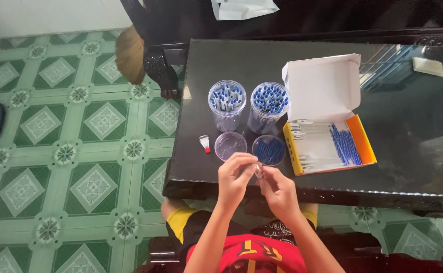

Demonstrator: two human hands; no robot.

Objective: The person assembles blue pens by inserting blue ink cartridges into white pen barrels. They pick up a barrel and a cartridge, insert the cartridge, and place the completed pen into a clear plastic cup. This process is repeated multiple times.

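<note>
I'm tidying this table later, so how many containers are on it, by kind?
Tall clear jars with blue-capped pens: 2
Low clear round tubs: 2
Open cardboard box: 1
Total: 5

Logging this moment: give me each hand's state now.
Left hand: fingers pinched on a small clear pen part.
Right hand: pinched on the same part.

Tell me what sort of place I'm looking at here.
Probably a home room used for piecework, not a factory: green patterned floor tiles, a dark glass-topped table, and tubs of blue-capped pens beside an open box.
</note>
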